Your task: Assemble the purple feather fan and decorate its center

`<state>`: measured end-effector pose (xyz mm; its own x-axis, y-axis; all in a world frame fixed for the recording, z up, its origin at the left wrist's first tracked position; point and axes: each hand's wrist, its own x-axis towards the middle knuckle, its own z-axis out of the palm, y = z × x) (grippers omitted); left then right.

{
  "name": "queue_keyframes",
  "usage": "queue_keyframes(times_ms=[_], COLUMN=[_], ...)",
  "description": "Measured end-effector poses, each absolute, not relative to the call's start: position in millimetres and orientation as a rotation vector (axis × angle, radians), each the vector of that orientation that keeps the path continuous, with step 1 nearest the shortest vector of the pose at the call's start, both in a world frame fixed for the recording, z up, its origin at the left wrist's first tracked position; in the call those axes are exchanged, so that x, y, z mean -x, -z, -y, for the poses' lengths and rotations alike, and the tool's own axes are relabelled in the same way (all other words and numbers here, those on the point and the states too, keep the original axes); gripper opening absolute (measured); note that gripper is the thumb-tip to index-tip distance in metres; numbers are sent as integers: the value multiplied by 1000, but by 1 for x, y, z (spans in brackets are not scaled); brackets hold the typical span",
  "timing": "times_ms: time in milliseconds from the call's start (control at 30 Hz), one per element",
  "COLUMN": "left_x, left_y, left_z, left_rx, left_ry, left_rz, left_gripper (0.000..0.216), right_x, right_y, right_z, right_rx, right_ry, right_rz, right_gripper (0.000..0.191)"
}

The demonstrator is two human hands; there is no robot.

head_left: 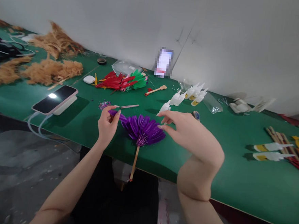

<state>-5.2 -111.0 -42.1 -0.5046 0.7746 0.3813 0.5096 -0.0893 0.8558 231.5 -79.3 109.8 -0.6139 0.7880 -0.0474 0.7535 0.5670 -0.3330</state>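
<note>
A purple feather fan [143,129] on a thin wooden stick [134,162] lies on the green table [249,180], its stick reaching past the near edge. My left hand [108,124] pinches a loose purple feather [115,114] at the fan's left side. My right hand [181,126] hovers over the fan's right edge with its fingers stretched out, fingertips touching the feathers. Metal tweezers [129,106] lie just behind the fan, beside a small heap of beads [104,104].
A phone on a white stand [55,99] sits at left with cables. Red and green feathers [123,80], tan feather heaps [50,69], white glue bottles [189,94], a small wooden spoon [156,90] and more bottles [272,151] with sticks at right lie around. A grey wall rises behind.
</note>
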Motion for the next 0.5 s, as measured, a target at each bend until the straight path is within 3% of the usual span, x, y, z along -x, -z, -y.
queue_keyframes(times_ms=[167, 300, 500], left_x=[7, 14, 11], left_y=[32, 23, 28], left_z=[110, 91, 65], left_rx=[-1646, -1706, -1826], left_ry=[-1523, -1340, -1081], left_rz=[-1965, -1867, -1763], left_gripper=[32, 28, 25], right_x=[-226, -220, -211], right_y=[-94, -44, 37], right_z=[89, 116, 164], right_rx=[1323, 1181, 1143], right_ry=[-421, -427, -369], right_rz=[2591, 2473, 2323], right_gripper=[28, 31, 58])
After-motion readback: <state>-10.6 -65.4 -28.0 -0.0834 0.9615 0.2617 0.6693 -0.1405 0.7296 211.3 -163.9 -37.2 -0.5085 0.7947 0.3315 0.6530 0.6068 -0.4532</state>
